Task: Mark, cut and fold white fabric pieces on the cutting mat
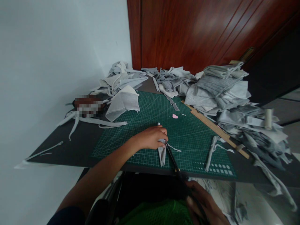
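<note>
On the green cutting mat [187,147], my left hand [153,137] is closed over a small grey fabric piece [162,156], which pokes out below the fingers. A white tip of material shows above the knuckles. My right hand [202,200], at the lower edge of the view, grips black-handled scissors [172,157]. Their blades point up and away, with the tips against the fabric beside my left fingers. How far the blades are parted cannot be made out. A thin fabric strip [175,149] lies just right of the tips.
Grey fabric heaps [215,87] line the table's back and right side, with a wooden ruler [215,128] before them. A pale mesh piece [124,103] and strips lie left. Pink chalk [175,116] and a rolled strip [211,153] rest on the mat. A thread spool [268,118] stands right.
</note>
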Demonstrator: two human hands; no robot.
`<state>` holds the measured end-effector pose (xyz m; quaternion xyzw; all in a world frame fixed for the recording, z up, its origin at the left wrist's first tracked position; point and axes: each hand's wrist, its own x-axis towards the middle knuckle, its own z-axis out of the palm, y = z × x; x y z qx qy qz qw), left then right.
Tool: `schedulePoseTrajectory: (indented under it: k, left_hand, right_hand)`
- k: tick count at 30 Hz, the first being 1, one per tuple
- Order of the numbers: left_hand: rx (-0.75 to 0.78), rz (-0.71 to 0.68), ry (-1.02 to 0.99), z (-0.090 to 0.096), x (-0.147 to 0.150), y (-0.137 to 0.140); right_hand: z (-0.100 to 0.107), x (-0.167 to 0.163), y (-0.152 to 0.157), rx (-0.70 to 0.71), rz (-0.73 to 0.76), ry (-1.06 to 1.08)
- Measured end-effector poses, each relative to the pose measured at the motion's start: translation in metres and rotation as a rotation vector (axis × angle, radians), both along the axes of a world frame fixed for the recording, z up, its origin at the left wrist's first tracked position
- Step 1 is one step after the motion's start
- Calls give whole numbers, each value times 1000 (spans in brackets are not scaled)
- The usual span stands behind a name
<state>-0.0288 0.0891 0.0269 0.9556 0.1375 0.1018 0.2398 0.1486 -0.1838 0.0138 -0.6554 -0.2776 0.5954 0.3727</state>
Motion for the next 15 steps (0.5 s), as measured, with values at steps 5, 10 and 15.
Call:
schedulePoseTrajectory:
  k: [5,10,15]
  left_hand:
    - [-12,22,-12,-3,1,0]
    - [-17,17,-32,-5,2,1]
    - [-8,20,-38,-4,2,0]
  right_hand:
    - [-4,0,12,28,62,-25]
    - [-4,-3,16,46,49,-8]
    - [-2,-3,18,70,57,25]
